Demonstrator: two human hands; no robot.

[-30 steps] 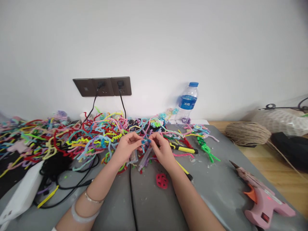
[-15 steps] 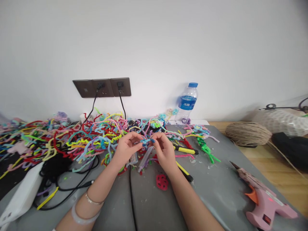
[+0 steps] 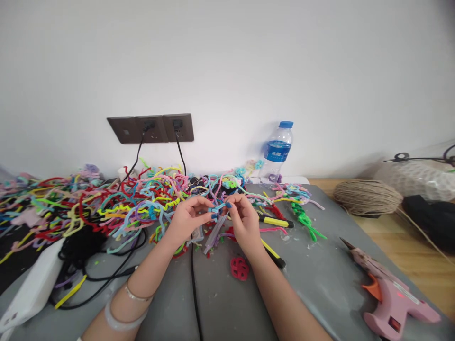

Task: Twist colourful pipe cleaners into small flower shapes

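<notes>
A short light-blue pipe cleaner (image 3: 218, 207), bent into a small looped shape, is pinched between my two hands above the middle of the table. My left hand (image 3: 190, 219) holds its left end between thumb and fingertips. Opposite it, my right hand (image 3: 243, 219) grips the other end with thumb and forefinger. The fingertips hide part of the loops. Below the hands lie clear glue sticks (image 3: 215, 234). On the table near my right wrist rests a red flower shape made of pipe cleaner (image 3: 239, 268).
Tangled coloured pipe cleaners (image 3: 135, 199) cover the table's back left. Two yellow-black cutters (image 3: 275, 221) and a green twisted piece (image 3: 303, 219) lie right of the hands. A pink glue gun (image 3: 391, 293), twine (image 3: 368, 196), a bottle (image 3: 277, 151) and a black cable (image 3: 195, 289) are around.
My right fingers have shifted slightly, and the blue pipe cleaner now slants up toward my right hand. Both hands stay in nearly the same place.
</notes>
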